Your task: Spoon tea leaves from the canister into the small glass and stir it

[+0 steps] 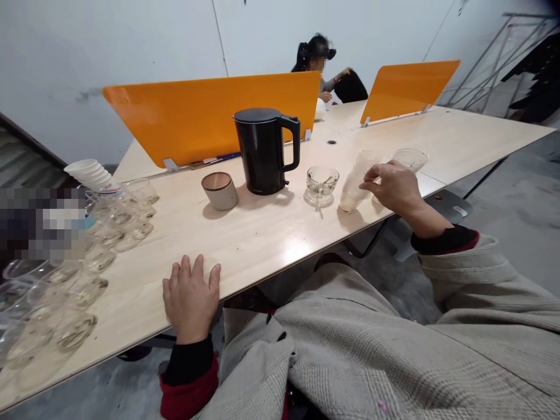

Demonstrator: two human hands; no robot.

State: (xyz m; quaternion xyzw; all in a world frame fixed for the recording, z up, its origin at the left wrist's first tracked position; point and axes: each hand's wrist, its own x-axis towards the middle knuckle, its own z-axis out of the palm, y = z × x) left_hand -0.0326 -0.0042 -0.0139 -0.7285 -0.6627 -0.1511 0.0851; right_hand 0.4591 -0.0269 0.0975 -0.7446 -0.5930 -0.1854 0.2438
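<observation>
My left hand [190, 297] lies flat on the light wooden table [262, 245] near its front edge, fingers stretched and holding nothing. At the right, my right hand [396, 189] is closed in a pinch beside a leaning stack of clear plastic cups [355, 184]. Its fingertips overlap the stack, and I cannot make out what is between them. A clear glass bowl [410, 157], partly covered by this hand, stands behind it. Left of the stack sits a ribbed glass cup [322, 182] with dark bits in it.
A black kettle [260, 154] stands mid-table beside a grey canister [220, 192] with a wooden lid. Many used clear cups [100, 256] and stacked white cups [91, 175] crowd the left. Orange dividers [210, 116] cross the table; a person [317, 64] is beyond them.
</observation>
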